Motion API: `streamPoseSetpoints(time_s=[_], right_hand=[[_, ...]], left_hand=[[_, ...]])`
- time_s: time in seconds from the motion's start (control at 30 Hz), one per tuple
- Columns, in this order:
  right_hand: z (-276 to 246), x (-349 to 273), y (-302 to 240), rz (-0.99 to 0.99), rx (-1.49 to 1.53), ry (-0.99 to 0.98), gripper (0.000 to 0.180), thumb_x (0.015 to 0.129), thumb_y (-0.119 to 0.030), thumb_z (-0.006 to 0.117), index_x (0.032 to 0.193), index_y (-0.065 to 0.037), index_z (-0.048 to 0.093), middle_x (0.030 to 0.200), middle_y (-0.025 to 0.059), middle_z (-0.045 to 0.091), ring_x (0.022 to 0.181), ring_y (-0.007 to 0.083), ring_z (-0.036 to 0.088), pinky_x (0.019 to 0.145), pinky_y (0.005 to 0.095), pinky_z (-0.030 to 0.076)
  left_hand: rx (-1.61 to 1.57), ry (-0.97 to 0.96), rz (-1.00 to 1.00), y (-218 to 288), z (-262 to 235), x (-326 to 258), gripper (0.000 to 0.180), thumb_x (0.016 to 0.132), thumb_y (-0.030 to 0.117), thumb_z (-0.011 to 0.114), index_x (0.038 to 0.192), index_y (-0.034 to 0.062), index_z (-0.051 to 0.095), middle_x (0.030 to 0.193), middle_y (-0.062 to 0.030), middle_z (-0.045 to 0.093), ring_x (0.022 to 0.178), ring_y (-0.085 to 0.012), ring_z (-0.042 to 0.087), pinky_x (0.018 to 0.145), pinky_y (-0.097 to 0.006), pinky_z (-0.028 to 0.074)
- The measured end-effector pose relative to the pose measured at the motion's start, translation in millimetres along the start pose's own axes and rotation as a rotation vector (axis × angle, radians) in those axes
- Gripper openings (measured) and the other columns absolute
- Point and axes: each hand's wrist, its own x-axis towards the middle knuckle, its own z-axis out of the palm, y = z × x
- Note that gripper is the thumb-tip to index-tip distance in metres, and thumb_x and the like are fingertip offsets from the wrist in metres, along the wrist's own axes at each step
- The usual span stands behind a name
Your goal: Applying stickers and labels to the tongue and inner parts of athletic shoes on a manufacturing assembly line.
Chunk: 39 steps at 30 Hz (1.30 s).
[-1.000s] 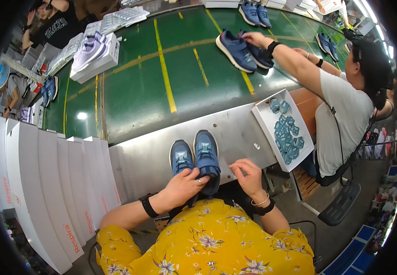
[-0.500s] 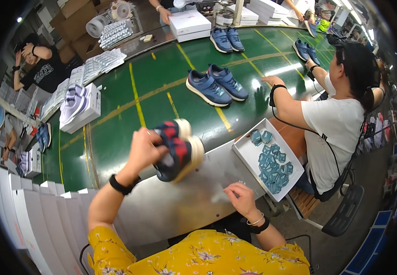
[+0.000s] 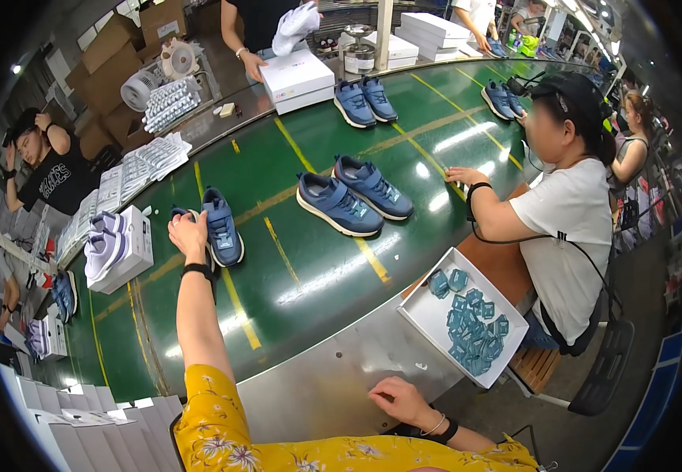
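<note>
A pair of blue strap shoes stands on the green conveyor belt [image 3: 293,275] at the left. My left hand [image 3: 190,236] reaches out over the pair, its fingers round the left shoe [image 3: 177,211], which it mostly hides. Close beside it, the right shoe [image 3: 223,228] shows whole, toe toward me. My right hand [image 3: 402,400] hovers above the metal table edge, fingers curled together, and I see nothing in it. To its right lies a white box lid [image 3: 412,311] holding many small teal tags [image 3: 474,330].
Another blue shoe pair [image 3: 353,197] stands mid-belt, with a further pair [image 3: 364,102] behind. Lilac shoes [image 3: 105,244] rest on a white box [image 3: 132,256] at the left. A co-worker in white [image 3: 561,212] sits at the right, one hand over the belt. White cartons [image 3: 65,425] stand at lower left.
My left hand has carried the shoe pair away from me and to the left, from the air down onto the belt. My right hand has dropped slightly toward me.
</note>
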Motion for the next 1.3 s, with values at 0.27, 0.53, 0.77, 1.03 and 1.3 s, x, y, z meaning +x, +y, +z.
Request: streamPoseSetpoints(time_s=[0.27, 0.53, 0.77, 1.03, 1.3], right_hand=[[16, 4, 29, -0.053, -0.04, -0.091, 0.008, 0.081, -0.014, 0.076, 0.085, -0.009, 0.071, 0.084, 0.006, 0.062, 0.084, 0.0261, 0.062, 0.078, 0.0391, 0.048], [25, 11, 26, -0.022, -0.247, -0.022, 0.017, 0.079, -0.028, 0.077, 0.086, -0.013, 0.073, 0.084, 0.0066, 0.064, 0.081, 0.0259, 0.065, 0.075, 0.0465, 0.048], [-47, 140, -53, -0.247, -0.355, -0.189, 0.018, 0.083, -0.028, 0.07, 0.089, -0.011, 0.073, 0.089, 0.0132, 0.072, 0.086, 0.0352, 0.069, 0.075, 0.0431, 0.054], [-187, 480, -43, -0.274, -0.722, 0.483, 0.024, 0.089, -0.03, 0.069, 0.107, -0.014, 0.072, 0.101, 0.0147, 0.07, 0.096, 0.037, 0.067, 0.087, 0.0454, 0.055], [-213, 663, 35, -0.005, -0.841, 0.485, 0.053, 0.082, -0.044, 0.075, 0.131, -0.031, 0.062, 0.133, 0.0099, 0.056, 0.131, 0.0285, 0.047, 0.107, 0.0446, 0.039]], left_hand=[[-0.383, -0.067, 0.37, -19, -26, -193, 0.048, 0.081, 0.014, 0.073, 0.127, 0.0112, 0.058, 0.133, -0.0111, 0.056, 0.131, -0.0334, 0.042, 0.11, -0.05, 0.03], [-0.182, -0.62, 0.386, -65, -97, -402, 0.078, 0.091, 0.042, 0.068, 0.153, 0.0109, 0.032, 0.161, -0.0172, 0.024, 0.148, -0.0455, 0.018, 0.117, -0.059, 0.017], [-0.06, -0.742, 0.47, -85, -126, -431, 0.083, 0.092, 0.056, 0.061, 0.157, 0.0161, 0.028, 0.167, -0.0174, 0.013, 0.153, -0.043, 0.007, 0.12, -0.06, 0.01], [-0.035, -0.874, 0.394, -70, -136, -432, 0.084, 0.087, 0.057, 0.066, 0.153, 0.0148, 0.036, 0.166, -0.018, 0.015, 0.152, -0.0447, 0.007, 0.119, -0.061, 0.007], [0.134, -0.901, 0.403, -41, -148, -424, 0.079, 0.086, 0.053, 0.07, 0.147, 0.0102, 0.043, 0.153, -0.0244, 0.035, 0.143, -0.0428, 0.027, 0.115, -0.059, 0.022]])
